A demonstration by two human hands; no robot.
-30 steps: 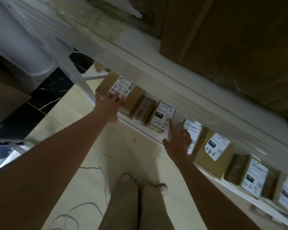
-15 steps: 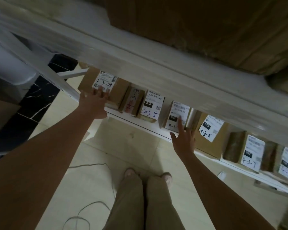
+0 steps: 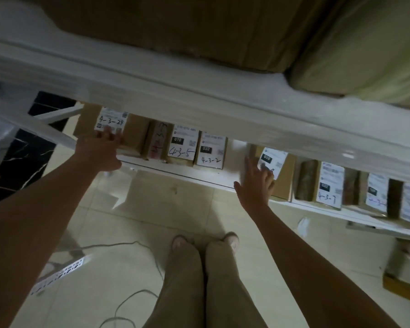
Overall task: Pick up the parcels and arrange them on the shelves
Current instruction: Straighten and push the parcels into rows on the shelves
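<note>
Along the front edge of the lower shelf [image 3: 180, 170], parcels stand upright in a row, labels facing outward, long axes vertical. Left hand [image 3: 100, 150] presses spread fingers against the end parcel marked 4-3-24 [image 3: 111, 129]; right hand [image 3: 256, 183], fingers apart, touches the parcel [image 3: 279, 171] across a gap in the row. Shelving looks mostly done; closing that gap seems left.

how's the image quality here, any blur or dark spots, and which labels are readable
Head view: dim overall, the big boxes on top nearly lost in shadow; wide-angle bends the shelf edge; right hand is motion-blurred and covers part of its parcel's label; left hand is sharper; handwriting on the 4-3-24 parcel and the 4-3-5 parcel reads clearly; far-right labels smear.
</note>
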